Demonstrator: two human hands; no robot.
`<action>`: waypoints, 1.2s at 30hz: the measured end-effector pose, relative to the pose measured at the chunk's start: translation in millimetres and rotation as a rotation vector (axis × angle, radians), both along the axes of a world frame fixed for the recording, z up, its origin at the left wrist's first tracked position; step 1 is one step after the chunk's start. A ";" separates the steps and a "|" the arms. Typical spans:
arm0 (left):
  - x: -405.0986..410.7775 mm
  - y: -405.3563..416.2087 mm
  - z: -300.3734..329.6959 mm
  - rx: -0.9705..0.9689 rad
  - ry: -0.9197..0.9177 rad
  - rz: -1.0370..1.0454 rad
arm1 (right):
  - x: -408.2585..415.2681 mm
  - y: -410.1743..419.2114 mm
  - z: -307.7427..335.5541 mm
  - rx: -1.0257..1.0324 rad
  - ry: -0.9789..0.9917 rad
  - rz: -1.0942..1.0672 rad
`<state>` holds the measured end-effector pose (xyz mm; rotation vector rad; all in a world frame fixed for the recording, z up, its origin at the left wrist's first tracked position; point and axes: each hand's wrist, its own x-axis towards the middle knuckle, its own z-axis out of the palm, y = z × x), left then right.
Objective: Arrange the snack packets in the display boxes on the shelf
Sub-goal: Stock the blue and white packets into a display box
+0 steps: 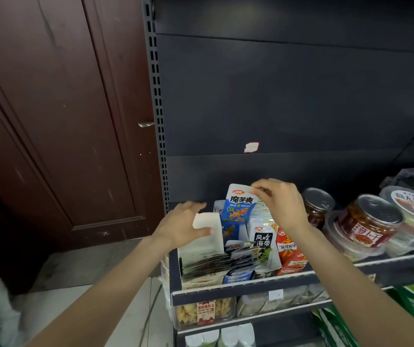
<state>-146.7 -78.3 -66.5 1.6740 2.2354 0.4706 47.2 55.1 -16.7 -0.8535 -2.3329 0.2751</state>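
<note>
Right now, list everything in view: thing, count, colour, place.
blue snack packet: one, blue and white, held above the display boxes
display boxes: several, white, left end of the shelf, packed with packets
seaweed packet: one in front, black and white, right of the blue packet
red packet: one in front, red-orange, right end of the boxes
lidded jars: several, red contents, right on the shelf
shelf: dark, with rail
door: one, dark brown, left
left hand: holds a white box flap
right hand: pinches the blue packet's top
</note>
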 end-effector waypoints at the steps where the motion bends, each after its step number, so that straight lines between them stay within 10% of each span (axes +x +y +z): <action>1: -0.3 -1.1 -2.3 -0.026 0.029 -0.019 | -0.6 1.0 -2.6 -0.029 -0.021 0.014; 15: 5.7 -5.1 -7.3 -0.082 0.026 -0.048 | -42.3 16.6 -53.6 -0.136 -0.470 0.028; 36: 20.6 -23.7 -7.8 -0.171 0.096 -0.107 | 8.6 -24.8 -49.3 -0.500 -0.399 0.180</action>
